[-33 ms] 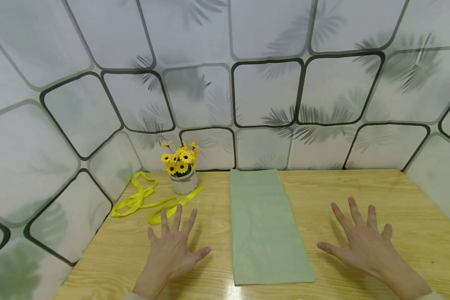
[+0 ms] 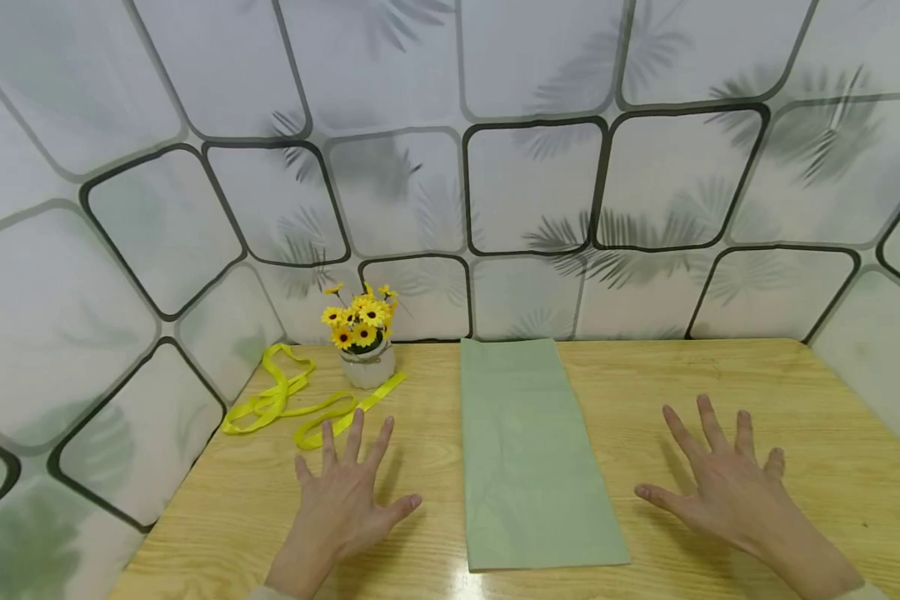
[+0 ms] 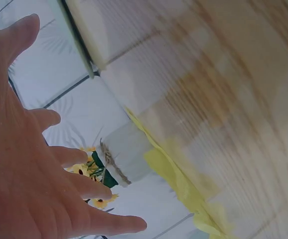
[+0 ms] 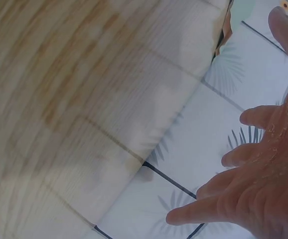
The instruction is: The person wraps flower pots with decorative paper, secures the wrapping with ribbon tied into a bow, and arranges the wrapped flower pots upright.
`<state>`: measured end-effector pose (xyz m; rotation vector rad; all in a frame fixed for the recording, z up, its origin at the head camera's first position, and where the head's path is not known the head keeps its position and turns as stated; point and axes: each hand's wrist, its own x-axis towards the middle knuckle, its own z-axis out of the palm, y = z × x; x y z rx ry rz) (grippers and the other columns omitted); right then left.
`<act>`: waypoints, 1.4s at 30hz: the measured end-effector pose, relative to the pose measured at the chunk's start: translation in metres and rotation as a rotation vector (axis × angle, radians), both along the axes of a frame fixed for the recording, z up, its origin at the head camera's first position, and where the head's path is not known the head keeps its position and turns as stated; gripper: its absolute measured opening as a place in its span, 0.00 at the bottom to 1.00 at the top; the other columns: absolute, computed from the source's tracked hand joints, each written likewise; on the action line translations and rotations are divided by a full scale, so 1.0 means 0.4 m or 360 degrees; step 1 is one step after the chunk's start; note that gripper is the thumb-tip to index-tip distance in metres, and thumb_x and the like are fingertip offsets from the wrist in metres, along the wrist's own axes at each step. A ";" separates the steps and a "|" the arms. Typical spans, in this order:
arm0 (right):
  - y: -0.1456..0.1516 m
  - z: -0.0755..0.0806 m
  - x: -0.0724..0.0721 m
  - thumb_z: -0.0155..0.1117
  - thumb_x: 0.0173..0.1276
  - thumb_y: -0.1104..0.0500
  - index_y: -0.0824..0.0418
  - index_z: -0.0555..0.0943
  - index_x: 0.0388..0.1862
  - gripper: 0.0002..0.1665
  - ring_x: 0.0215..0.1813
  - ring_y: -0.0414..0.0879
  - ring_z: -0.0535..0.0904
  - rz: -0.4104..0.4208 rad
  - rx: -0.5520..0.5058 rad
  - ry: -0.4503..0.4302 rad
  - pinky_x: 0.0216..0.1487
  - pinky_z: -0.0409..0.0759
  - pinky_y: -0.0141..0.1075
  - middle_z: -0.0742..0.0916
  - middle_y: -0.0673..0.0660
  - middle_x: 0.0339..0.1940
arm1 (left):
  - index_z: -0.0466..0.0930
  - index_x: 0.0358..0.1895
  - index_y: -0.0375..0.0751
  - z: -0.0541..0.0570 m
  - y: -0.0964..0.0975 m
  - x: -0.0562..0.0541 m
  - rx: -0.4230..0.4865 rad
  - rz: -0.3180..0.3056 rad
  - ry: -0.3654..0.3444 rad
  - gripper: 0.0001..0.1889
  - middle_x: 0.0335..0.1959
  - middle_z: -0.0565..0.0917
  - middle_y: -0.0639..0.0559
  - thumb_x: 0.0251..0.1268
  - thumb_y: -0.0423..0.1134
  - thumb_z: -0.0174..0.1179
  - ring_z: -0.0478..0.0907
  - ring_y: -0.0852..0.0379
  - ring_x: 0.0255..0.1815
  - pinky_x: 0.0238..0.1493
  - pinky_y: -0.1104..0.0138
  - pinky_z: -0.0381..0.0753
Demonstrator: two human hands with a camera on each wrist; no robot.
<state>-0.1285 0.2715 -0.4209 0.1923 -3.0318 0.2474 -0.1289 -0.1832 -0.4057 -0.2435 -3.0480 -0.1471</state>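
Both hands are held palm down with fingers spread, one on each side of a flat pale green rectangle [image 2: 536, 467]; whether it is paper or cloth I cannot tell. On its left, my left hand [image 2: 348, 500] holds nothing. Just beyond its fingertips lies a loose, looped yellow ribbon [image 2: 273, 402], also visible in the left wrist view as a yellow strip [image 3: 171, 174]. My right hand [image 2: 731, 487] is on the other side of the green piece, apart from it and holding nothing. The right wrist view shows that hand's [image 4: 263, 184] outstretched fingers.
A small pale pot [image 2: 369, 367] of yellow artificial-looking flowers [image 2: 362, 318] stands at the back left, beside the ribbon. The wooden table [image 2: 690, 375] meets a wall covering [image 2: 532, 192] with rounded squares and leaf prints at its back.
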 end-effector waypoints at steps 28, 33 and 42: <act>-0.050 -0.010 -0.017 0.74 0.65 0.60 0.64 0.87 0.52 0.17 0.54 0.67 0.86 0.0528 -0.0376 0.0276 0.49 0.85 0.59 0.85 0.71 0.59 | 0.73 0.70 0.66 -0.016 0.298 -0.012 -0.0055 -0.1037 -0.0374 0.37 0.62 0.76 0.56 0.59 0.75 0.61 0.74 0.58 0.54 0.45 0.62 0.79; -0.050 -0.014 -0.019 0.74 0.64 0.60 0.64 0.87 0.51 0.16 0.51 0.65 0.87 0.0549 -0.0344 0.0314 0.48 0.85 0.57 0.87 0.69 0.56 | 0.77 0.64 0.65 -0.024 0.322 -0.013 -0.0174 -0.0965 -0.0271 0.33 0.56 0.77 0.55 0.59 0.73 0.62 0.73 0.57 0.48 0.40 0.63 0.77; -0.050 -0.010 -0.022 0.75 0.63 0.60 0.62 0.88 0.49 0.15 0.47 0.58 0.89 0.0585 -0.0332 0.0342 0.45 0.87 0.52 0.90 0.62 0.51 | 0.84 0.43 0.58 -0.023 0.332 -0.019 -0.0203 -0.1151 0.0048 0.07 0.32 0.79 0.61 0.75 0.52 0.60 0.71 0.66 0.24 0.25 0.74 0.68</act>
